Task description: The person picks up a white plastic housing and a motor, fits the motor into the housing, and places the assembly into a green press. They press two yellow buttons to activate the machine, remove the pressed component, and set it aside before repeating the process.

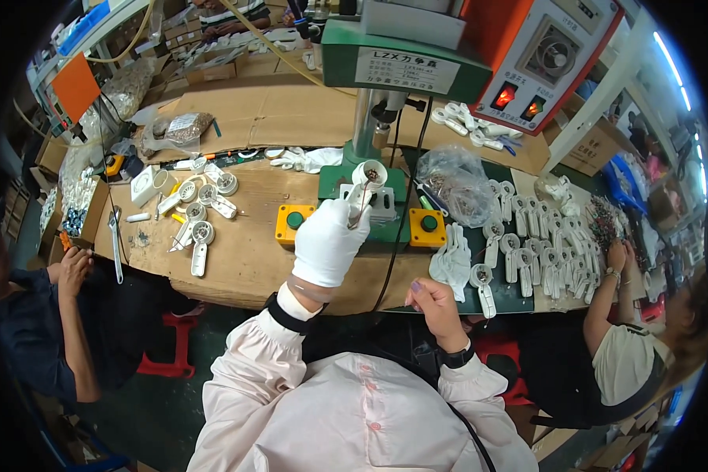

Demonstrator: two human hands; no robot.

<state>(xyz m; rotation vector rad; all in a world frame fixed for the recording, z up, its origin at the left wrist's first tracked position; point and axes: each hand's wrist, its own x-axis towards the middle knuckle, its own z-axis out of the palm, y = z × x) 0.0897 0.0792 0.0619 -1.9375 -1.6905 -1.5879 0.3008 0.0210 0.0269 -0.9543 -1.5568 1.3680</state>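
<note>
Head view, and what strikes me is how the left hand (pixel 328 242), in its white glove, meets the white round-headed piece (pixel 369 173): the gloved fingers are drawn in around its lower part, though their exact hold is hidden from me. Its round head lies just beyond those fingertips, slightly to their right, and its long axis seems to run away from the wrist, toward the press column (pixel 366 126). Right beside the fingers, on their right, is the metal fixture (pixel 383 206); I can't tell whether the piece touches it. Left is plainly the nearer hand. The right hand (pixel 439 308) is bare and well apart from the piece, its fingers curled narrow, nothing showing in them; beyond their tips sits a green button (pixel 428 223).
</note>
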